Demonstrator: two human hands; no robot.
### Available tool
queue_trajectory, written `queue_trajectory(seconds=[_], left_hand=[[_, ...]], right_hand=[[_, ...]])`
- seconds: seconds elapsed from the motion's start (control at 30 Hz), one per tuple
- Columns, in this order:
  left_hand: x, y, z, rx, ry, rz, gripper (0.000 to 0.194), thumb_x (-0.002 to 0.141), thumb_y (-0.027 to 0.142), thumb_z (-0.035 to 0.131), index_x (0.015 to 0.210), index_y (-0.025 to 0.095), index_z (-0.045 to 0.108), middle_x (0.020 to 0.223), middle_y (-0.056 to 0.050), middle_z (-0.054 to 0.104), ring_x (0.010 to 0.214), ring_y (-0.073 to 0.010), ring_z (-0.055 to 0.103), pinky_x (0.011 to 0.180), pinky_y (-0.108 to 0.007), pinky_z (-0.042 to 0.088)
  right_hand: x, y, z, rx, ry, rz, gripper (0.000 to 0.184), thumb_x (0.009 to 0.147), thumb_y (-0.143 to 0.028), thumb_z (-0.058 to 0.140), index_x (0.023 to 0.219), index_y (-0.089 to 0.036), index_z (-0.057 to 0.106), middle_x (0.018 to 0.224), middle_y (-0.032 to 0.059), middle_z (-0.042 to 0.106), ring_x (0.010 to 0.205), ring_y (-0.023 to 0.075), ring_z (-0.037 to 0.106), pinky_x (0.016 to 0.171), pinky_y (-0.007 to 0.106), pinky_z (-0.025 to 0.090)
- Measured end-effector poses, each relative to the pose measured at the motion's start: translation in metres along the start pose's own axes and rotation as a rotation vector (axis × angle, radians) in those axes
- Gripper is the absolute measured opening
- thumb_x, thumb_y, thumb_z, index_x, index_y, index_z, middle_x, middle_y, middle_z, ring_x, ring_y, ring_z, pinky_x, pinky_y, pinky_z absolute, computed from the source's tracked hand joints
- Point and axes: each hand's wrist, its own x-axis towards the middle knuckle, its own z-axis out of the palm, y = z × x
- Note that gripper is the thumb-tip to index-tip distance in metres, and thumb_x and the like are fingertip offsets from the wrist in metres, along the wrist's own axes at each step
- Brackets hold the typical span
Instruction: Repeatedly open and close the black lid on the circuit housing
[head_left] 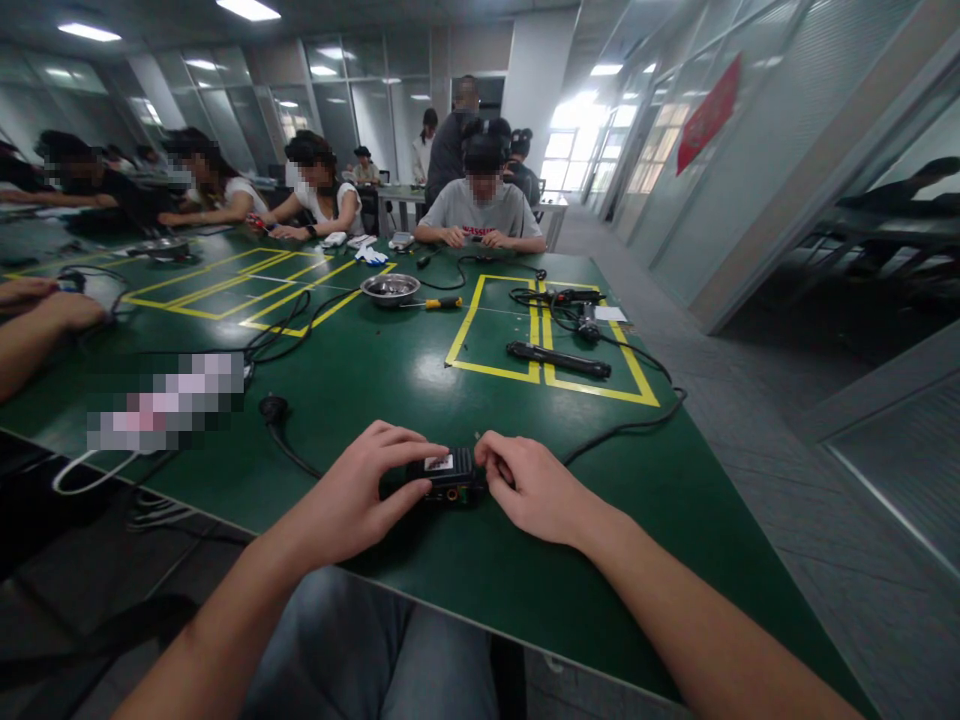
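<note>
A small black electronic device [463,466] with a white label lies near the front edge of the table. Along its near side some inner parts show, with a gold-coloured ring among them. My left hand [367,490] grips it from the left, fingers over the top and thumb on the near side. My right hand [529,485] is at the device's right end, its fingers curled together in a pinch. Whatever is between those fingertips is too small or hidden to name.
On the green table [390,380] are a metal bowl [390,290], a yellow-handled screwdriver [444,303], a black bar-shaped object [559,360], a power plug [274,408] and loose cables. Yellow tape marks rectangles. A person [484,205] sits opposite; others work at left.
</note>
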Motion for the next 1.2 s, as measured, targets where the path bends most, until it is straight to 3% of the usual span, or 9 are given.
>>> queue_trajectory(seconds=[0.17, 0.53, 0.7, 0.97, 1.2], left_hand=[[-0.003, -0.001, 0.011, -0.008, -0.087, 0.056, 0.034, 0.105, 0.022, 0.065, 0.134, 0.032, 0.079, 0.127, -0.008, 0.076, 0.115, -0.0269, 0.066, 0.104, -0.045, 0.056], [-0.006, 0.002, 0.031, 0.029, 0.087, 0.112, 0.026, 0.102, 0.02, 0.061, 0.121, 0.021, 0.078, 0.117, -0.012, 0.075, 0.107, -0.0279, 0.065, 0.094, -0.045, 0.058], [-0.007, 0.003, 0.032, 0.064, 0.092, 0.128, 0.025, 0.104, 0.02, 0.06, 0.122, 0.02, 0.076, 0.117, -0.012, 0.074, 0.108, -0.0282, 0.064, 0.094, -0.045, 0.058], [-0.009, 0.005, 0.03, 0.109, 0.061, 0.107, 0.031, 0.104, 0.02, 0.056, 0.13, 0.02, 0.073, 0.119, -0.013, 0.072, 0.107, -0.0293, 0.062, 0.095, -0.046, 0.058], [-0.008, 0.008, 0.029, 0.09, 0.037, 0.065, 0.033, 0.102, 0.022, 0.056, 0.131, 0.021, 0.073, 0.12, -0.013, 0.072, 0.107, -0.0299, 0.063, 0.094, -0.046, 0.058]], right_hand=[[0.0, -0.001, -0.001, 0.001, -0.004, -0.001, 0.021, 0.089, -0.003, 0.058, 0.097, -0.022, 0.057, 0.075, -0.0045, 0.055, 0.07, 0.0168, 0.05, 0.072, 0.03, 0.034], [0.0, -0.001, 0.0, 0.028, -0.009, -0.025, 0.016, 0.094, -0.008, 0.06, 0.104, -0.02, 0.066, 0.079, -0.0031, 0.059, 0.072, 0.0167, 0.054, 0.077, 0.033, 0.038], [-0.001, -0.003, -0.002, 0.028, -0.03, -0.061, 0.017, 0.096, -0.018, 0.068, 0.113, -0.019, 0.07, 0.082, -0.0018, 0.061, 0.075, 0.0179, 0.055, 0.077, 0.034, 0.037], [0.0, 0.0, -0.002, 0.03, -0.038, -0.062, 0.022, 0.093, -0.009, 0.063, 0.11, -0.019, 0.07, 0.084, -0.0012, 0.062, 0.075, 0.0173, 0.053, 0.078, 0.034, 0.037], [-0.001, -0.003, -0.003, 0.033, -0.045, -0.051, 0.021, 0.09, -0.012, 0.066, 0.11, -0.018, 0.07, 0.084, -0.0015, 0.061, 0.075, 0.017, 0.053, 0.078, 0.034, 0.038]])
